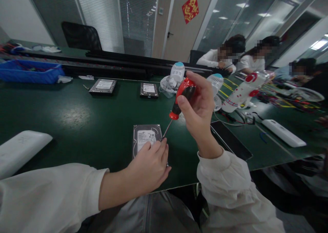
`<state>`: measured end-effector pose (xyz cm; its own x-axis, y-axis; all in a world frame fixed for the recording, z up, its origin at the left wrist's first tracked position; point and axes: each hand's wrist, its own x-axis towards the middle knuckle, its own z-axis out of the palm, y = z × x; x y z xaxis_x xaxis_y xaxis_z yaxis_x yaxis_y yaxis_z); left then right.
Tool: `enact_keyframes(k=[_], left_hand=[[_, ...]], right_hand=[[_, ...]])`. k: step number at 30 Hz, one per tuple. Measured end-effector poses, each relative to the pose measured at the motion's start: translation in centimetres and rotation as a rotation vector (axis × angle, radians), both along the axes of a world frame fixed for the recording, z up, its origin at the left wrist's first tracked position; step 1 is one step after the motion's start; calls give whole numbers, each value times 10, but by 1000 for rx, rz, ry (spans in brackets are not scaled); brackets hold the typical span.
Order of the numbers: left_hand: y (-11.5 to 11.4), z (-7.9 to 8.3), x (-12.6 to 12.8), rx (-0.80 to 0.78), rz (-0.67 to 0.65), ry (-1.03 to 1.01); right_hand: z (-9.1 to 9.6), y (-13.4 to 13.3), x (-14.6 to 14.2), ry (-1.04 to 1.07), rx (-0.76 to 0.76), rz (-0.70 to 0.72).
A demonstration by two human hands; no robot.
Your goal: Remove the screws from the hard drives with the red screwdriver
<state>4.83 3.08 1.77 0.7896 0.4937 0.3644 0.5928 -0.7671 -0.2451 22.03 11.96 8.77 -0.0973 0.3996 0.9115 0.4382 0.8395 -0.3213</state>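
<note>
A hard drive (146,137) lies label up on the green table (77,123) in front of me. My left hand (150,166) rests on its near right corner, fingers curled and pressed together at the screwdriver's tip. My right hand (198,108) grips the red and black handle of a screwdriver (180,99), held tilted, its thin shaft running down to the drive's right edge. Whether the left fingers hold a screw is hidden.
Two more hard drives (103,86) (149,89) lie farther back. Small white fans (176,76) stand behind them, with a white and red tool (243,91) to the right. A blue bin (29,72) sits far left, a white pad (20,151) near left, a dark tablet (230,139) right. Several people sit at back right.
</note>
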Motion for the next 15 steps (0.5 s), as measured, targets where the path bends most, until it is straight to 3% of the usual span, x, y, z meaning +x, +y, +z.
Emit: enact_keyframes(k=[5, 8, 12, 15], left_hand=[[-1, 2, 0, -12, -2, 10], [-1, 1, 0, -8, -1, 5], [-1, -2, 1, -2, 10, 2], [-1, -2, 1, -4, 10, 7]], right_hand=[[-3, 1, 0, 1, -97, 120], [-2, -2, -1, 33, -124, 108], [-2, 0, -1, 73, -45, 110], [-2, 6, 1, 100, -17, 200]])
